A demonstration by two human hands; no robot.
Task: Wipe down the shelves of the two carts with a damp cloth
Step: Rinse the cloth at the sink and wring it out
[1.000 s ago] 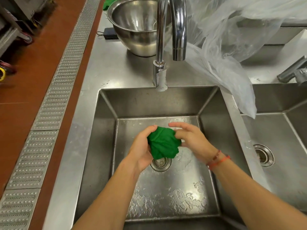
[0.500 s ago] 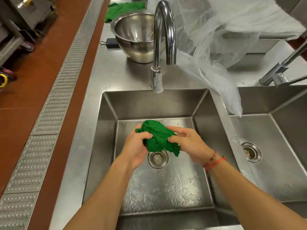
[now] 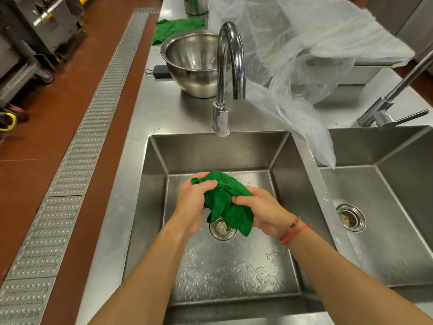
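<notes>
A crumpled green cloth [image 3: 225, 202] hangs over the left steel sink [image 3: 150, 207], just above its drain [image 3: 221, 229]. My left hand [image 3: 193, 200] grips the cloth's upper left end with curled fingers. My right hand [image 3: 260, 211] grips its right side, and a loose corner dangles below. Water beads lie on the sink floor. The tap [image 3: 230, 66] arches over the basin's back edge, with no water running. Part of a metal cart [image 3: 35, 38] stands at the far left on the red floor.
A steel bowl [image 3: 192, 66] sits behind the tap, with a second green cloth [image 3: 175, 29] beyond it. A clear plastic sheet [image 3: 293, 66] drapes over a tray at the right and over the sink divider. A second sink [image 3: 379, 207] lies right. A floor drain grate [image 3: 89, 127] runs left.
Both hands have closed on the cloth, from open palms cupping a ball to a two-handed twisting grip. The cloth has stretched out, with a corner hanging. The view has tilted up.
</notes>
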